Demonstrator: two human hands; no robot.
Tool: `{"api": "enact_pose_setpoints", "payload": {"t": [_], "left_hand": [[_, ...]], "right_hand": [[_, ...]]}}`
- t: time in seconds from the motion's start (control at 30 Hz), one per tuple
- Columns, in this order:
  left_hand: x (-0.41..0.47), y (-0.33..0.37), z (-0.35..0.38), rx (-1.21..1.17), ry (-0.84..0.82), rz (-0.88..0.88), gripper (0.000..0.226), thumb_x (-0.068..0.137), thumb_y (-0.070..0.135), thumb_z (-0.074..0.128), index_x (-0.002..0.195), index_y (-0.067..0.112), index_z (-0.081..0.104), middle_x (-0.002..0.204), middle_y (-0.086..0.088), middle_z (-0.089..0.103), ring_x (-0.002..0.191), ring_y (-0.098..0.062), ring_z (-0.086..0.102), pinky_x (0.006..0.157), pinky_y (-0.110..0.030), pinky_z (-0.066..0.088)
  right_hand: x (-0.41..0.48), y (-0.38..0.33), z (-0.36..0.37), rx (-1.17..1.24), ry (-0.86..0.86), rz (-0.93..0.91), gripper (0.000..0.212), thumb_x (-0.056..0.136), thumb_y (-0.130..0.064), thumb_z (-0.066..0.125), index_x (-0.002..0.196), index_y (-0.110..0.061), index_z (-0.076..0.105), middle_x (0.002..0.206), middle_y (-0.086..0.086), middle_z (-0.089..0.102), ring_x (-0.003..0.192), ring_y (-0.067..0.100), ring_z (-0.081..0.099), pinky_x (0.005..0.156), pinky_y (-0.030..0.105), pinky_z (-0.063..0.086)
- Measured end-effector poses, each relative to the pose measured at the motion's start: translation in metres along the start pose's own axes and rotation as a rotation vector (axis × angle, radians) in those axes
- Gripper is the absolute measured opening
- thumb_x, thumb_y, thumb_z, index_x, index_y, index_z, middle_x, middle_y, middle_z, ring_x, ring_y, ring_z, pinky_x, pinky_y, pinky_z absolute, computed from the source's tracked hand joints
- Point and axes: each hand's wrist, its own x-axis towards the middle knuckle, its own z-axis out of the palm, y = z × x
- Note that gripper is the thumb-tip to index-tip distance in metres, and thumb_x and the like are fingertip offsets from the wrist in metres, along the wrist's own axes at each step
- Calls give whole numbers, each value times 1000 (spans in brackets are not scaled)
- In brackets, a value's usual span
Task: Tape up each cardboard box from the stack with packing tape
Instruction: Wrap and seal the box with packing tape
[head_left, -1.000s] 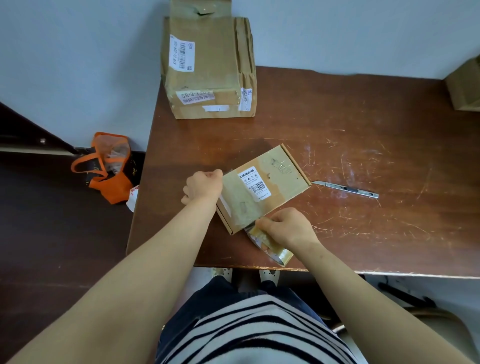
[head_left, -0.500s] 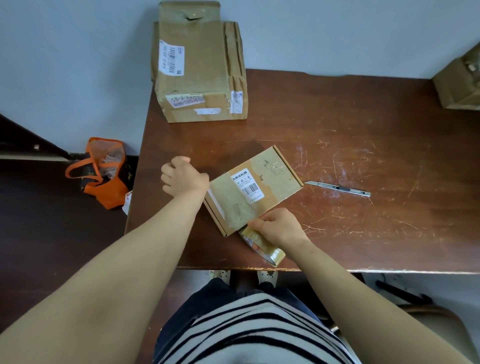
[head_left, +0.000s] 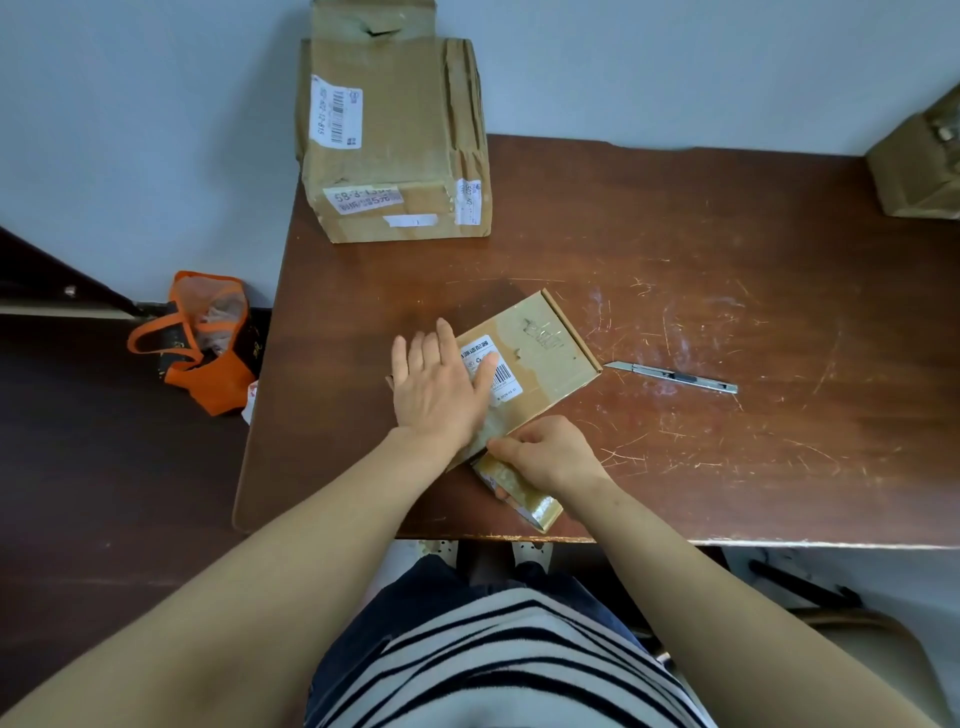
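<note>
A scratched brown counter (head_left: 727, 260) stands against a pale wall (head_left: 156, 130). On the dark floor (head_left: 104, 493) at 9 o'clock sits an orange bag (head_left: 208, 353), its contents unclear. A large cardboard box (head_left: 395, 145) stands at 11 o'clock and another box (head_left: 919, 161) at 2 o'clock. The flat cardboard box (head_left: 540, 358) lies at centre, pressed by the left hand (head_left: 436, 389) with straight fingers (head_left: 447, 343). At its 6 o'clock edge the right hand (head_left: 550, 457) grips the packing tape roll (head_left: 524, 493). A utility knife (head_left: 675, 375) lies at 3 o'clock.
</note>
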Motion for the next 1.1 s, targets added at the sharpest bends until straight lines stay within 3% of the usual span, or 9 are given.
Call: {"api": "enact_pose_setpoints", "payload": {"t": [0.1, 0.2, 0.33, 0.4, 0.5, 0.57, 0.63, 0.87, 1.1], "left_hand": [[-13, 4, 15, 127, 61, 104, 85, 89, 62, -6, 152, 6, -6, 160, -13, -7, 148, -23, -9, 115, -36, -16], [-13, 3, 19, 123, 9, 115, 84, 90, 63, -1, 152, 6, -5, 160, -15, -3, 148, -26, -4, 117, -38, -10], [-6, 1, 5, 93, 91, 60, 84, 90, 62, 14, 151, 5, 17, 146, -17, 35, 135, -33, 31, 115, -44, 16], [-5, -5, 4, 116, 44, 6, 84, 88, 62, 9, 151, 8, 17, 137, -16, 43, 124, -33, 40, 109, -44, 24], [-4, -2, 2, 124, -8, 12, 79, 93, 62, 17, 152, 9, 11, 137, -15, 41, 124, -32, 38, 108, -43, 21], [-4, 2, 2, 147, 6, 4, 84, 93, 64, 15, 152, 7, 3, 149, -18, 29, 138, -32, 24, 116, -44, 3], [-9, 5, 10, 161, 50, 37, 90, 88, 69, 3, 152, 5, -2, 159, -19, 6, 147, -30, 2, 115, -41, -13], [-11, 0, 13, 155, 27, 77, 95, 77, 69, -11, 153, 12, -2, 158, -20, 8, 147, -31, 4, 116, -43, -9], [-3, -7, -1, 95, 0, -24, 80, 93, 64, 21, 153, 14, 6, 140, -17, 39, 124, -33, 38, 106, -42, 24]], "right_hand": [[3, 2, 2, 48, -36, -12, 34, 93, -22, 58, 84, 9, 69, 48, -1, 64, 49, 11, 61, 61, 21, 55], [4, 6, 4, 72, -41, -42, 36, 93, -23, 59, 88, 12, 68, 59, 8, 69, 53, 19, 63, 79, 38, 57], [5, 10, 2, 20, -48, -72, 38, 93, -26, 59, 62, -6, 57, 46, -3, 63, 44, 8, 58, 61, 25, 53], [7, 12, 3, 28, -43, -73, 36, 93, -28, 59, 65, -6, 59, 50, -1, 65, 43, 6, 58, 67, 28, 55], [6, 13, 5, 34, -40, -76, 37, 94, -28, 59, 63, -7, 57, 52, 0, 66, 43, 5, 58, 71, 28, 55], [4, 12, 4, 23, -38, -90, 39, 94, -26, 58, 58, -12, 51, 45, -5, 61, 39, 3, 55, 61, 21, 52], [6, 11, 3, 42, -45, -93, 35, 94, -27, 58, 64, -9, 57, 53, 0, 66, 44, 7, 59, 72, 28, 55], [4, 14, 4, 49, -57, -83, 33, 94, -27, 59, 81, 2, 65, 61, 6, 69, 50, 13, 62, 76, 31, 55], [5, 14, 7, 54, -68, -79, 30, 94, -28, 58, 74, -6, 60, 54, 0, 66, 48, 13, 62, 73, 29, 55]]}}
